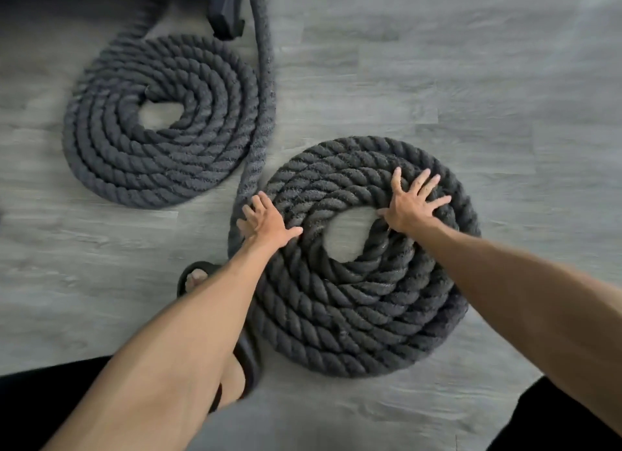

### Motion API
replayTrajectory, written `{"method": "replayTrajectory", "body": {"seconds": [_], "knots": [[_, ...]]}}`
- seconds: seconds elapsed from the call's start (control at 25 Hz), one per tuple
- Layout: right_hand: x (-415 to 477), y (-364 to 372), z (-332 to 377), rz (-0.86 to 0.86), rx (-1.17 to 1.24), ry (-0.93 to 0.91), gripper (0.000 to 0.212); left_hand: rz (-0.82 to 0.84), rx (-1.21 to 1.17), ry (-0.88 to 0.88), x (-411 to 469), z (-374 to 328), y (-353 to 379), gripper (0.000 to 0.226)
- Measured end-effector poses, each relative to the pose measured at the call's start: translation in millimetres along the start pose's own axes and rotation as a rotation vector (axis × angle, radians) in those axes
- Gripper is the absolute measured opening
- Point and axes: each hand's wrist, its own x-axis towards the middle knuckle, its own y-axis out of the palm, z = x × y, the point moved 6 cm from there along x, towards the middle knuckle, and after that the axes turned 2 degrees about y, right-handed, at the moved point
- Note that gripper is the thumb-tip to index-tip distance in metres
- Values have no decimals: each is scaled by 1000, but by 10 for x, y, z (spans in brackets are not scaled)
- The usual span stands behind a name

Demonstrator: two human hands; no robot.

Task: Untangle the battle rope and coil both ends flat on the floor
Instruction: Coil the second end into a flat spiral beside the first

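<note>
Both hands — left hand, right hand — are pressing flat, fingers spread, on the near rope coil; far coil lying apart.

We stretch both bare arms forward and down. Our left forearm runs up from the lower left, our right forearm in from the right edge. Our left hand lies palm down, fingers straight and close together, thumb spread to the right. Our right hand is palm down too, fingers splayed wide, thumb stretched left. The hands are well apart.
</note>
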Motion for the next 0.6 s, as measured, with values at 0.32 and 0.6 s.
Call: {"method": "replayTrajectory", "body": {"seconds": [0.32, 0.6], "knots": [[697, -730, 250, -25, -102, -124, 104, 151, 94, 40, 575, -383, -310, 127], [-37, -225, -33, -91, 308, 345, 127, -77, 2, 494, 1146, -1427, -962, 119]]}}
